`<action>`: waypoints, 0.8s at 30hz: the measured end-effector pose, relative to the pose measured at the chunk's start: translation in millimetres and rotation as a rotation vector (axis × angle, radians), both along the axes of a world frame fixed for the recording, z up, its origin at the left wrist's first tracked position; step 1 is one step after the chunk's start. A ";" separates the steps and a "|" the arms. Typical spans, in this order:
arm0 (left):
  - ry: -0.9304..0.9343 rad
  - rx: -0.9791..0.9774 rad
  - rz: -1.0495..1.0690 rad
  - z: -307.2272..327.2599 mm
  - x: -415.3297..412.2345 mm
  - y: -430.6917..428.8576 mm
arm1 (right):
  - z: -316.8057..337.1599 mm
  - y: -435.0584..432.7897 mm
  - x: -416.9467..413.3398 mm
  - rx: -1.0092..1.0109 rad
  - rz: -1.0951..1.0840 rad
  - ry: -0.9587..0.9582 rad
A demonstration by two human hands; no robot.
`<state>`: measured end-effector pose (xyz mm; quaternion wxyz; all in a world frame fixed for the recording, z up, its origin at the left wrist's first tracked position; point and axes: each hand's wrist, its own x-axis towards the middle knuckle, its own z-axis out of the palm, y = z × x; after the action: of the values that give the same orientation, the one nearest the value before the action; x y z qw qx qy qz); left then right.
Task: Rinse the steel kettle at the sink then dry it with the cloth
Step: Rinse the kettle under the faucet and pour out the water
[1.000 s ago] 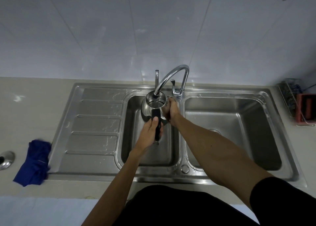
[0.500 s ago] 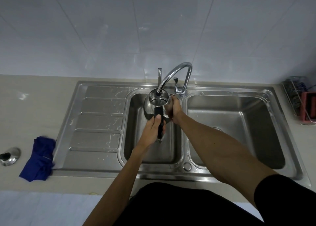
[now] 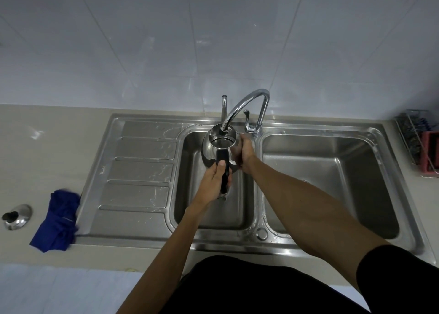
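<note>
The steel kettle (image 3: 213,151) hangs over the left basin of the sink (image 3: 213,209), its open mouth right under the spout of the curved tap (image 3: 247,102). My left hand (image 3: 215,180) grips its black handle. My right hand (image 3: 242,153) is pressed against the kettle's right side. A crumpled blue cloth (image 3: 58,221) lies on the counter left of the drainboard. The kettle's steel lid (image 3: 16,217) with a black knob rests further left. I cannot tell whether water is running.
The right basin (image 3: 332,183) holds nothing. A ribbed drainboard (image 3: 140,171) lies left of the basins. A wire rack (image 3: 418,138) with a red item stands on the counter at far right. A tiled wall rises behind the sink.
Both hands and the kettle stay put under the tap. Only the view has shifted slightly.
</note>
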<state>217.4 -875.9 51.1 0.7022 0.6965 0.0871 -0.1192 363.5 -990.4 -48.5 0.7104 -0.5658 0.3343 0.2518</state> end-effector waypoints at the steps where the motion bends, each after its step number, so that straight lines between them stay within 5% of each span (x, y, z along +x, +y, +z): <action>1: -0.001 0.001 -0.001 -0.2 0.5 -0.2 | -4.7 -0.8 1.2 -0.005 0.000 0.000; 24: 0.004 0.000 -0.009 -0.8 3.2 1.2 | -3.9 1.1 3.1 -0.004 -0.010 0.002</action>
<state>220.6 -874.7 50.3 0.7015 0.6966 0.0854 -0.1238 366.6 -989.3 -52.4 0.7102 -0.5652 0.3385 0.2480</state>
